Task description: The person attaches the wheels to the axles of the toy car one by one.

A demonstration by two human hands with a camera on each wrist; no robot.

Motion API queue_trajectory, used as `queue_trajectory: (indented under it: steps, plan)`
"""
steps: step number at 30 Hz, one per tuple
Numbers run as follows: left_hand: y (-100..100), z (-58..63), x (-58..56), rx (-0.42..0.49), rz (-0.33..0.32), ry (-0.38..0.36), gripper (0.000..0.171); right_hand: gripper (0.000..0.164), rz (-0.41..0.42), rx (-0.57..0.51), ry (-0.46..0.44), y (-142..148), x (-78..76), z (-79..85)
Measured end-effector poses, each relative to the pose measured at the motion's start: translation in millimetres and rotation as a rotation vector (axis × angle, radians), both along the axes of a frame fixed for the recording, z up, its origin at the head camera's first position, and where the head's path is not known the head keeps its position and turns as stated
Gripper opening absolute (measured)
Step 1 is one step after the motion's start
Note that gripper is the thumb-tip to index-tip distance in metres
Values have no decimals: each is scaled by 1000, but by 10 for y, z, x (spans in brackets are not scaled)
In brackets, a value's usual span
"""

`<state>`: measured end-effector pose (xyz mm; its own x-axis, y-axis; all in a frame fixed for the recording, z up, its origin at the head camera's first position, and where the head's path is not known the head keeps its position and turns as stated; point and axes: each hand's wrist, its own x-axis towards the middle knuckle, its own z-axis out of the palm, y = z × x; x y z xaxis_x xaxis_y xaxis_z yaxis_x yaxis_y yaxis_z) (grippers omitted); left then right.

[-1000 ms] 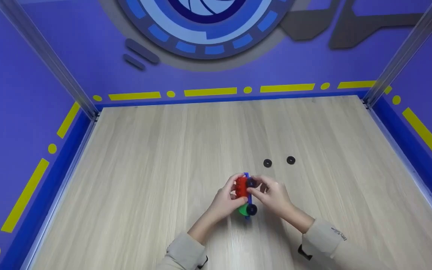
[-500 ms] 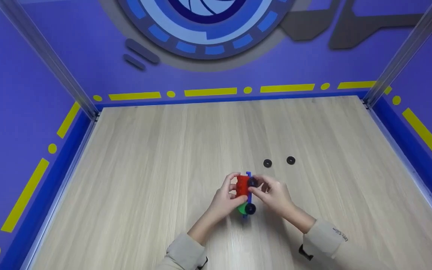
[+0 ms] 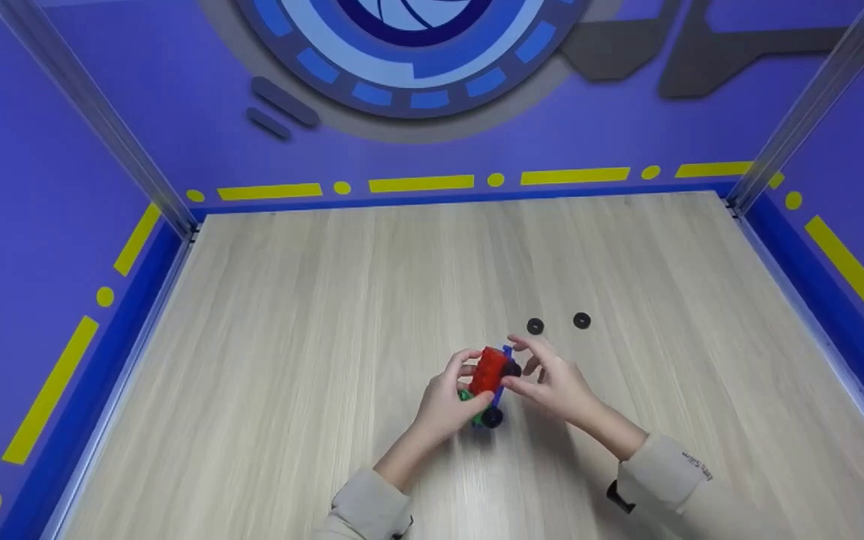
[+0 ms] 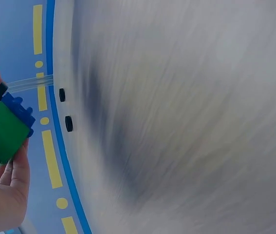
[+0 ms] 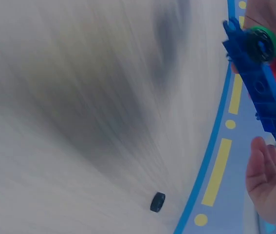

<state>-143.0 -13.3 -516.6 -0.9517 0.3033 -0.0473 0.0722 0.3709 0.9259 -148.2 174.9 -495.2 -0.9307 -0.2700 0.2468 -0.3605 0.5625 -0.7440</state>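
Note:
My left hand (image 3: 447, 397) grips a small toy train by its red studded body (image 3: 487, 369), thumb on the near side and fingers on the far side. A blue base (image 5: 259, 80) with a hook at one end runs along its underside, seen in the right wrist view. Black wheels (image 3: 492, 417) sit along the base's right side. The green block (image 4: 4, 131) at its near end shows large in the left wrist view. My right hand (image 3: 559, 386) has its thumb right at the far wheel, while the index finger stands extended away from the toy.
Two loose black wheels, a left one (image 3: 535, 326) and a right one (image 3: 582, 321), lie on the wooden table (image 3: 312, 337) beyond my hands. Purple walls (image 3: 432, 161) with yellow marks enclose the table at the back and both sides.
The toy train has tilted, its far end swinging to the right. My right hand's fingers have spread from the far wheel, and the right forearm has shifted slightly right. The loose wheels stayed put.

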Motion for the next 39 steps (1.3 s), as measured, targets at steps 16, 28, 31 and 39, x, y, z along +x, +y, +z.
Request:
queue_trajectory:
  steps: [16, 28, 31, 39]
  plan:
    - [-8, 32, 48, -304, -53, 298, 46, 48, 163, 75, -160, 91, -30, 77]
    - [-8, 25, 35, -396, -103, 419, 44, 38, 171, 50, -155, 94, -20, 46]
    - [-13, 20, 32, -394, -108, 390, 45, 36, 153, 45, -172, 86, -9, 28]
    - [-59, 6, 8, -232, -78, 222, 54, 36, 83, 41, -105, 75, 54, -60]
